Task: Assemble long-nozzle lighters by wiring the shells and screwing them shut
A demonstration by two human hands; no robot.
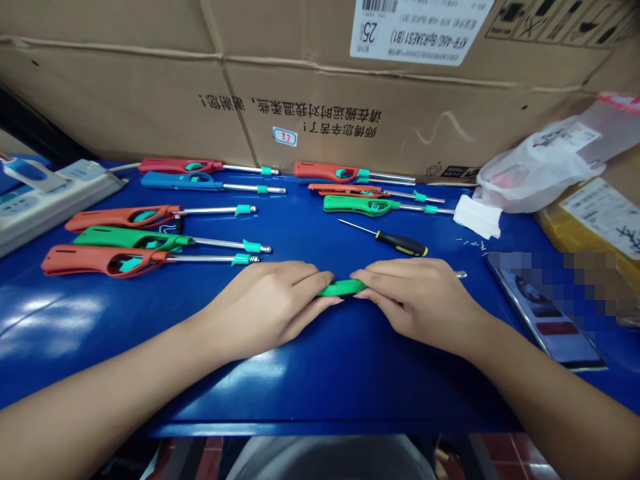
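Observation:
Both hands grip a green gas lighter (343, 288) above the front half of the blue table. My left hand (267, 300) is closed on its left end, thumb below and fingers on top. My right hand (420, 300) pinches the other side, and a metal tip pokes out past its knuckles at the right. Most of the lighter is hidden by the fingers. Just beyond my right hand lies a screwdriver (403, 243) with a black and yellow handle. An orange lighter (105, 260) lies left of my left hand.
Several long lighters, among them a blue lighter (180, 181) and a green lighter (357, 205), lie in rows toward the big cardboard box (150, 100). A power strip (55, 197) is at left. A phone (545, 313), a plastic bag (535, 167) and a white paper (477, 217) are at right.

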